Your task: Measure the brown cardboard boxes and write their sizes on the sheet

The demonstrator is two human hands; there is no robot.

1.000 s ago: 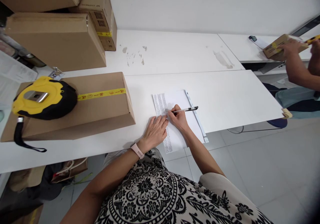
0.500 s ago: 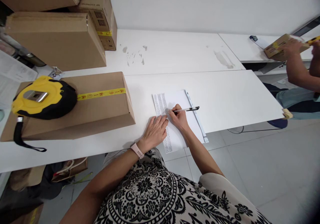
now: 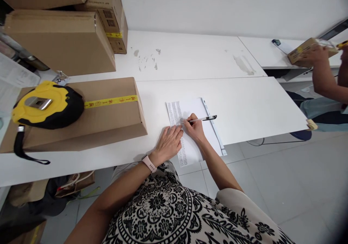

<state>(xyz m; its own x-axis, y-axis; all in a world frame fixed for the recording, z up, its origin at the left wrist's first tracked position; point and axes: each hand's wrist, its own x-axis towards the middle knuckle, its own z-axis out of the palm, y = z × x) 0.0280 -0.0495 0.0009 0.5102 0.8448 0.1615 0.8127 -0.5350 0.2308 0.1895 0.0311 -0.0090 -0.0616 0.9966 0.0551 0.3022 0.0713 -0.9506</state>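
Observation:
A printed sheet of paper [image 3: 196, 108] with columns of small text lies on the white table [image 3: 244, 102] near its front edge. My right hand [image 3: 193, 128] is closed round a black and white pen [image 3: 204, 118], its tip on the sheet. My left hand [image 3: 169, 143] lies flat with fingers stretched out, pressing the sheet's left edge. A pink watch [image 3: 148, 163] is on my left wrist.
A flat cardboard box [image 3: 108, 122] with yellow tape carries a yellow and black tape measure [image 3: 47, 105] at the left. More cardboard boxes [image 3: 62, 41] are stacked behind it. At the far right another person's arm [image 3: 324, 77] holds a small box [image 3: 301, 52] over a second table.
Almost nothing differs: my hands and the pen stay where they were on the sheet. The other person's arm and small box at the right have shifted slightly.

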